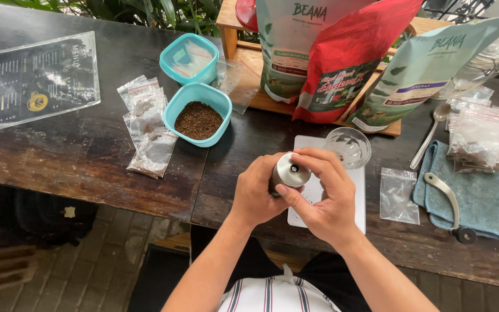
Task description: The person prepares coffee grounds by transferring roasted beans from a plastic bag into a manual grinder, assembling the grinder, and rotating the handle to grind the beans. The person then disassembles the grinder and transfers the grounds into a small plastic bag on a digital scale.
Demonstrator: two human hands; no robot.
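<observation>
A small metal hand grinder (288,171) with a silver lid is held upright above the near table edge. My left hand (256,190) wraps around its body from the left. My right hand (324,196) grips the silver top from the right, thumb and fingers around the lid. Under the hands lies a white flat scale (358,199) with a small clear glass cup (347,147) on its far end. The grinder's detached crank handle (449,203) lies on a blue cloth (480,199) to the right.
A teal tub of ground coffee (198,114) and a second teal tub (189,58) sit at left centre beside small zip bags (148,124). Three coffee bags (342,58) stand on a wooden tray behind. A spoon (431,133), more zip bags (480,136) and a menu card (33,81) lie around.
</observation>
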